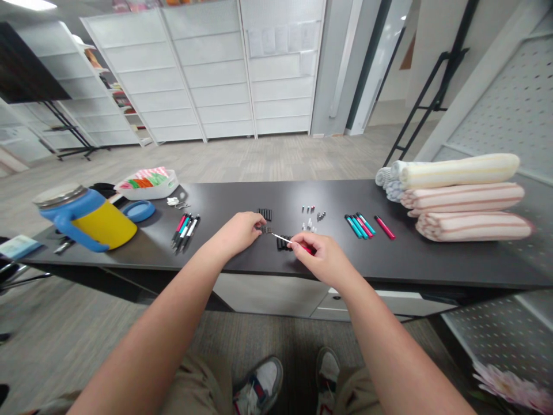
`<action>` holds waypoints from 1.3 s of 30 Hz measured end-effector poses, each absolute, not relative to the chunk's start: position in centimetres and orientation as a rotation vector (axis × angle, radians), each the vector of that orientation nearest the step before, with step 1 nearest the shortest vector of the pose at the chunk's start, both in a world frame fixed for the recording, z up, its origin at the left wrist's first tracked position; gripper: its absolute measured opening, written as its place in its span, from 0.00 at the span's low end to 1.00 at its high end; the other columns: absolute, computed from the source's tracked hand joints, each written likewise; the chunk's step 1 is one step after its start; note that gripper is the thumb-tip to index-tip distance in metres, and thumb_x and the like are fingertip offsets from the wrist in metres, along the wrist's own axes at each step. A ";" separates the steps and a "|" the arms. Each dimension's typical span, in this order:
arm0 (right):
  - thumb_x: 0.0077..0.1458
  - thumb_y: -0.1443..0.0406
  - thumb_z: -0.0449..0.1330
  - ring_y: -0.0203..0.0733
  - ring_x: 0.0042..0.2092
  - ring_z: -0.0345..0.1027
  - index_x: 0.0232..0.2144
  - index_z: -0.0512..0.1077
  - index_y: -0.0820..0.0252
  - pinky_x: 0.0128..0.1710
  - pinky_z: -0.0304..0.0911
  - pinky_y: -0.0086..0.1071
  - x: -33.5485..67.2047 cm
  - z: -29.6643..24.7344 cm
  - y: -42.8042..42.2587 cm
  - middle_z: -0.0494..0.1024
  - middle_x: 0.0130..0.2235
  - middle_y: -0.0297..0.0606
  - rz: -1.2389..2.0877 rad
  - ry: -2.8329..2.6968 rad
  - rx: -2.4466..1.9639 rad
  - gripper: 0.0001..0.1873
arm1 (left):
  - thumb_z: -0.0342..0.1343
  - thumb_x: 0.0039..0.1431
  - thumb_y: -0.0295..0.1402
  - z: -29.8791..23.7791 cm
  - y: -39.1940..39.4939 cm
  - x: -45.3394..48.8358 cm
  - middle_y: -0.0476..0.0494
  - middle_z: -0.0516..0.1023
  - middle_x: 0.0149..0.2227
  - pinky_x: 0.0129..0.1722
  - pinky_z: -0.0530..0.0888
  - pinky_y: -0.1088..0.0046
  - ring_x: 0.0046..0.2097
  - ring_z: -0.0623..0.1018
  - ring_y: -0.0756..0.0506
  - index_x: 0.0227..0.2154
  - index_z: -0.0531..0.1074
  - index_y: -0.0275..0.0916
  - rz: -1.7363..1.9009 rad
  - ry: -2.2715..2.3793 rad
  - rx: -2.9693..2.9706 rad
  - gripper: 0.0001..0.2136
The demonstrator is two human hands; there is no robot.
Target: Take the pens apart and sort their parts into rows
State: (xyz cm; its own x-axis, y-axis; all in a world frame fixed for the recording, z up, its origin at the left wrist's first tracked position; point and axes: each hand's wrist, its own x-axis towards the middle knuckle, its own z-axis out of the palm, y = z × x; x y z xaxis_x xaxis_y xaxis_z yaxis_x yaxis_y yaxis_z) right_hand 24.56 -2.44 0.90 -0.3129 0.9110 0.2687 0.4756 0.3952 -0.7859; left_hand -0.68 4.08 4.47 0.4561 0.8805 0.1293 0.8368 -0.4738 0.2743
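Observation:
My left hand (pixel 242 230) pinches a small dark pen part (pixel 264 229) over the black table (pixel 242 196). My right hand (pixel 322 256) is closed on a red pen piece (pixel 306 248) with a thin white refill (pixel 280 237) sticking out toward the left hand's part. Under them lies a short row of black pen parts (pixel 283 244). Another row of black parts (pixel 265 214) lies just beyond. Small tips and springs (pixel 311 218) sit behind my right hand.
Assembled pens (pixel 185 229) lie to the left, teal and red pen barrels (pixel 367 225) to the right. A blue and yellow jug (pixel 88 222), a blue lid (pixel 138 211) and a white tray (pixel 149 184) stand at left. Rolled towels (pixel 462 199) are stacked at right.

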 end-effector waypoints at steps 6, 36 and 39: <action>0.64 0.60 0.59 0.34 0.26 0.60 0.35 0.79 0.57 0.28 0.52 0.28 24.5 1.0 -2.5 0.72 0.24 0.28 0.765 -1.936 -1.188 0.11 | 0.56 0.59 0.21 4.0 4.6 -0.3 0.42 0.85 0.42 0.46 0.76 0.69 0.42 0.82 0.43 0.45 0.81 0.38 0.439 1.468 2.534 0.15; 0.64 0.59 0.59 0.35 0.27 0.60 0.36 0.79 0.57 0.28 0.52 0.29 24.5 1.1 -2.5 0.72 0.24 0.28 0.770 -1.943 -1.192 0.11 | 0.59 0.64 0.33 3.9 4.1 -0.4 0.40 0.84 0.46 0.49 0.76 0.65 0.45 0.82 0.41 0.50 0.79 0.39 0.468 1.357 2.577 0.13; 0.64 0.59 0.59 0.35 0.26 0.60 0.36 0.80 0.57 0.27 0.51 0.29 24.5 1.1 -2.5 0.72 0.24 0.28 0.765 -1.949 -1.194 0.12 | 0.63 0.62 0.33 3.7 4.4 -0.4 0.40 0.84 0.47 0.49 0.76 0.65 0.46 0.82 0.41 0.50 0.79 0.39 0.461 1.324 2.591 0.14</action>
State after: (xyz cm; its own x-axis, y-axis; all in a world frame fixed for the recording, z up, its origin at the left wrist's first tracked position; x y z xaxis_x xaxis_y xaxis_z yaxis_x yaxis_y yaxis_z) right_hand 24.52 -2.50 1.14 -0.3165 0.9106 0.2656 0.4868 0.3963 -0.7784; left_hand -0.43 4.42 3.66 0.5516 0.8133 0.1851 0.7524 -0.5810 0.3104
